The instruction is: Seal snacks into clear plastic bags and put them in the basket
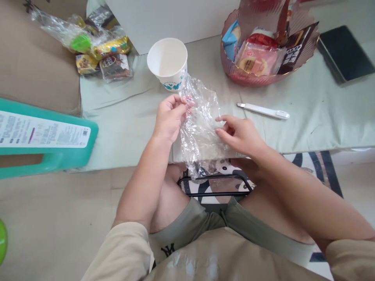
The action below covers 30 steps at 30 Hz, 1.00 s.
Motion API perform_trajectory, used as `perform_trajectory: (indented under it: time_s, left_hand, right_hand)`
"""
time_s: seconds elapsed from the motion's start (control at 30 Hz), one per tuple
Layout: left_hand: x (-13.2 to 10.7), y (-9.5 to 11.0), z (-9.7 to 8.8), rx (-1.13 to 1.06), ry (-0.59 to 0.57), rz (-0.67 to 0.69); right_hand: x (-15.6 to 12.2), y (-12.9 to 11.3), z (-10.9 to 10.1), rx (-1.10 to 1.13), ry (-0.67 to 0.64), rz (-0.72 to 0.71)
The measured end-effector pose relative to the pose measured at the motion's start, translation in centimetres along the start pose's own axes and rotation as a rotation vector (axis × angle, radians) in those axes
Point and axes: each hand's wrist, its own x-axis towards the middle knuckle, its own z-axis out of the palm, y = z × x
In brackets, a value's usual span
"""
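A crumpled clear plastic bag [202,117] hangs over the table's front edge between my hands. My left hand [172,115] pinches its upper left part, where some pink shows through the film. To the bag's right, my right hand [236,132] has thumb and forefinger apart, with the fingertips close to its edge; whether they touch it I cannot tell. Just behind my left hand stands a white paper cup [168,64] with a blue print, and its inside looks bare. A white utility knife [263,111] lies beyond my right hand.
A pink glass bowl [249,80] of wrapped snacks stands at the back right, beside a dark phone-like slab [347,54]. Several packaged snacks [102,50] are piled at the back left. A green plastic carrier [70,136] with a label juts in at left.
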Motion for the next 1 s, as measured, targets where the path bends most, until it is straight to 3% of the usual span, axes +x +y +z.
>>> perform_trajectory:
  time_s: [0.2,0.3,0.43,0.67,0.73,0.87,0.93,1.0]
  left_hand:
    - [-0.2,0.8,-0.8,-0.034,-0.056,-0.011]
    - [-0.8,0.8,-0.4,-0.023,-0.154,-0.059]
    - [-0.9,0.3,0.4,0.044,-0.226,-0.107]
    - [-0.2,-0.7,1.1,0.084,-0.116,-0.062]
    - [-0.4,-0.6,1.2,0.055,-0.092,-0.048]
    - [-0.6,-0.1,1.4,0.025,-0.041,0.014]
    - [-0.5,-0.1,1.3,0.014,-0.014,0.039]
    - [-0.2,-0.1,1.1,-0.004,0.013,0.052]
  right_hand:
    - [0.6,0.7,0.2,0.646,0.050,0.179]
    - [0.9,0.7,0.0,0.808,0.045,0.239]
    - [1.1,0.7,-0.3,0.783,0.107,0.285]
    - [1.6,1.8,-1.1,0.712,0.341,0.228]
    - [1.5,1.4,-1.3,0.767,0.275,0.265]
    - [1.0,0.3,-1.0,0.880,-0.024,0.301]
    - [0.8,0.0,-0.7,0.842,-0.035,0.282]
    - [0.8,0.0,-0.4,0.779,0.061,0.263]
